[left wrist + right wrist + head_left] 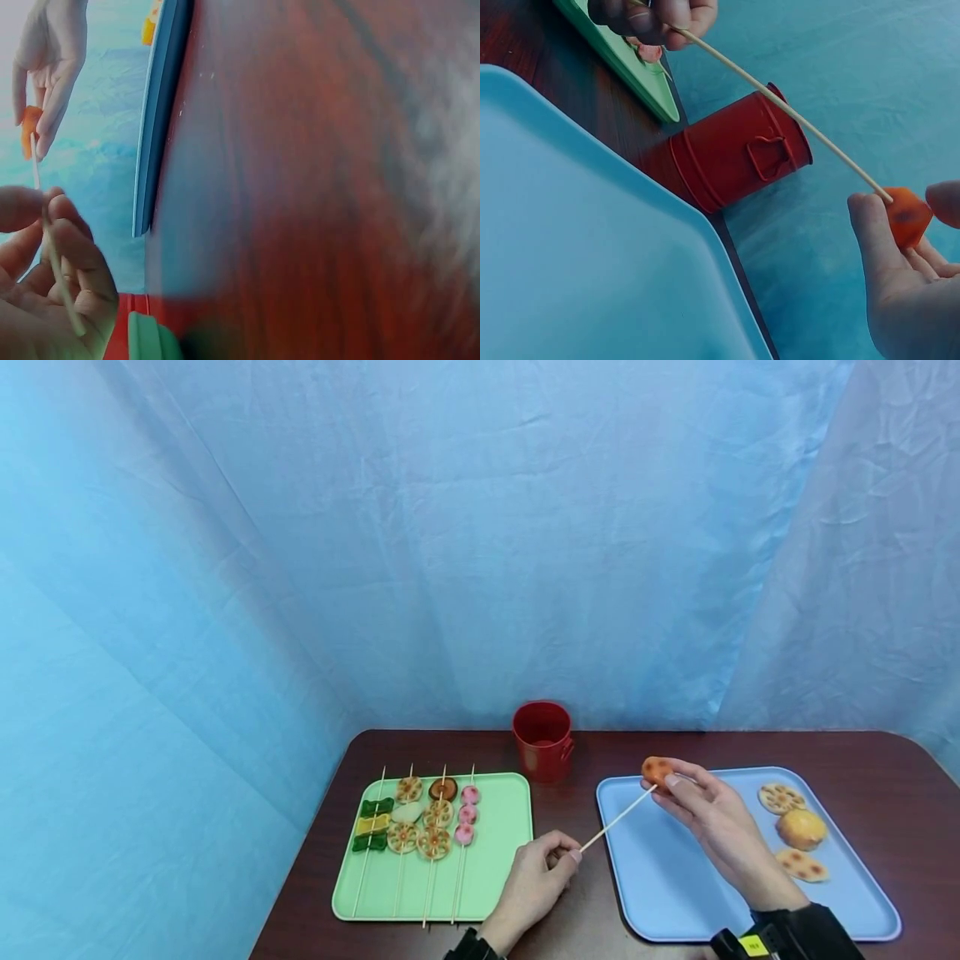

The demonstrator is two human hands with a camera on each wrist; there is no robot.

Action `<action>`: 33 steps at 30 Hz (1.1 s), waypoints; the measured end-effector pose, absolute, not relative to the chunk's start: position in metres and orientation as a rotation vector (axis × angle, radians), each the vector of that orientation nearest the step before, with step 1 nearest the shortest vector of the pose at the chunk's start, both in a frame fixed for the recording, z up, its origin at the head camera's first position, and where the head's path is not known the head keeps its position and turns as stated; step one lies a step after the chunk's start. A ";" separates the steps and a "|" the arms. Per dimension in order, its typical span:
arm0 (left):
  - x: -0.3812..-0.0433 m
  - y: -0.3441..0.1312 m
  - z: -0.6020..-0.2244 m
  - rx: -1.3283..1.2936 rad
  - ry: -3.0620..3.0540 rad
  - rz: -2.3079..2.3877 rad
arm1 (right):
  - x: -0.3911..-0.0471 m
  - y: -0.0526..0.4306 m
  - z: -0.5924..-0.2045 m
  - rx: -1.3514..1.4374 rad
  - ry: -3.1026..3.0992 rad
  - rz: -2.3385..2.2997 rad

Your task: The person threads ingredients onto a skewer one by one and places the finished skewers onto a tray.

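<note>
My left hand (534,883) pinches a thin wooden skewer (619,817) near its lower end, in the gap between the two trays. The stick slants up to the right. Its far tip meets an orange-brown food piece (656,771) with darker spots, which my right hand (708,814) grips between thumb and fingers above the blue tray (675,893). From the right wrist view, the skewer tip is right at the face of the orange piece (907,216). In the left wrist view, the skewer's rear end (66,296) lies across the left palm.
A green tray (502,860) on the left holds several loaded skewers, among them one with pink balls (468,814). Behind stands a red bucket (543,739). A lotus slice (782,798), a yellow round piece (802,829) and a flat spotted piece (802,865) lie on the blue tray's right side.
</note>
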State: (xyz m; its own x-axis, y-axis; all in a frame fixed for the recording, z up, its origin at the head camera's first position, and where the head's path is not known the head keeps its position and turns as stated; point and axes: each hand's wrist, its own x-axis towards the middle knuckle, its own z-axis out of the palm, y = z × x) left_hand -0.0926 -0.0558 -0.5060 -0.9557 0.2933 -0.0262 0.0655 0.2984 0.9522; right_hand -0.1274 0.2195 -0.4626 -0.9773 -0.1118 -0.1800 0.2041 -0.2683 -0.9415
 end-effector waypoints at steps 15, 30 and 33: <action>-0.090 -0.035 -0.499 0.084 2.205 1.926 | -0.124 0.200 -0.466 0.113 1.839 -2.278; -0.094 -0.018 -0.496 0.010 2.118 2.036 | -0.116 0.177 -0.474 0.105 1.935 -2.174; -0.095 -0.017 -0.497 -0.010 2.121 2.031 | -0.114 0.173 -0.476 0.118 1.931 -2.161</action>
